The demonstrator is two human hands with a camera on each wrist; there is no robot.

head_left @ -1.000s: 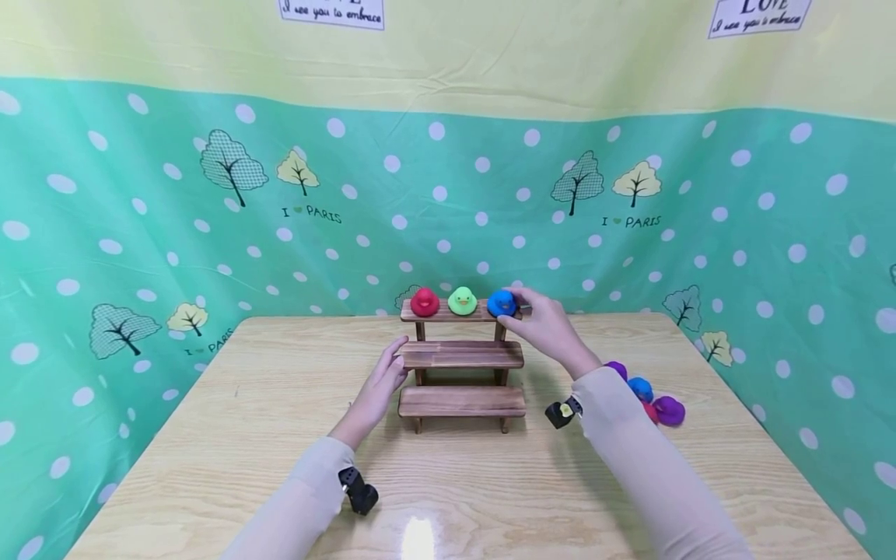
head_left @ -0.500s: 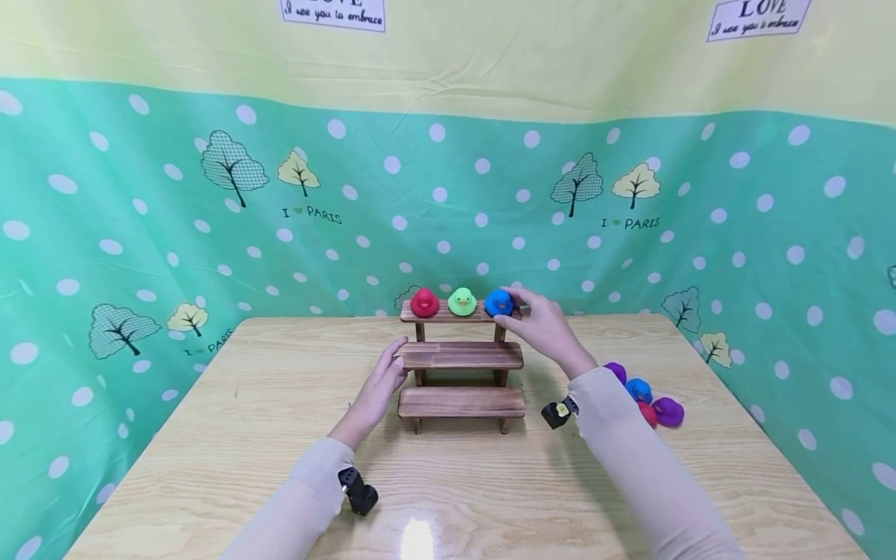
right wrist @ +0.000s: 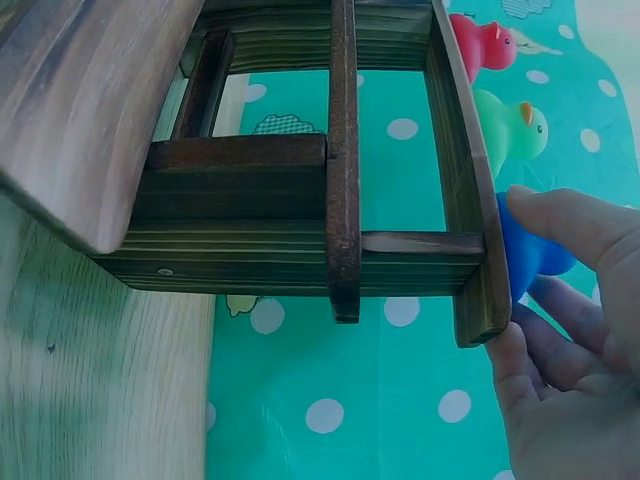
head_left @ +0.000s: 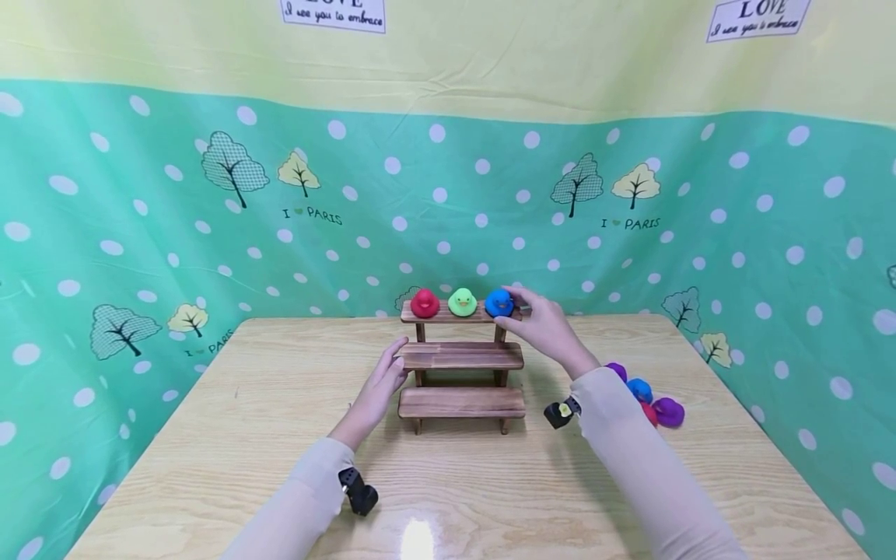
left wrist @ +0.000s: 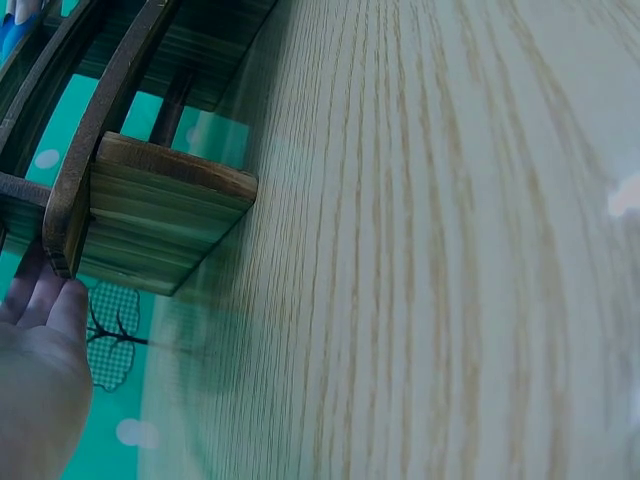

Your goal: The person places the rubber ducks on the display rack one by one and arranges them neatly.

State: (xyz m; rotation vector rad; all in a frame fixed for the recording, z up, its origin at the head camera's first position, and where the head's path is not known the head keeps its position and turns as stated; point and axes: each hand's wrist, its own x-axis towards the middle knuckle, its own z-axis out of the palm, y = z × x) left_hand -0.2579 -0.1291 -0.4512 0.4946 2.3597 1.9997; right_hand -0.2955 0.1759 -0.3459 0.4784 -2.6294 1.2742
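A wooden three-step display stand (head_left: 462,355) stands on the table. Along its top step sit a red toy duck (head_left: 425,303), a light green duck (head_left: 463,302) and, at the right end, a blue duck (head_left: 499,303). My right hand (head_left: 549,325) pinches the blue duck between thumb and fingers. In the right wrist view the thumb lies on the blue duck (right wrist: 517,255), and a lower finger touches the step's end. My left hand (head_left: 376,385) touches the left end of the middle step. The left wrist view shows its fingers extended against the wood; its thumb is hidden there.
Several more ducks lie to the right on the table (head_left: 280,404), partly behind my right sleeve: a purple duck (head_left: 670,412), another blue duck (head_left: 640,390) and a red one. A green dotted curtain (head_left: 448,194) hangs close behind the stand.
Between the first and second frames, the blue duck shifts slightly left along the top step, with my right hand still holding it. My left hand stays in place.
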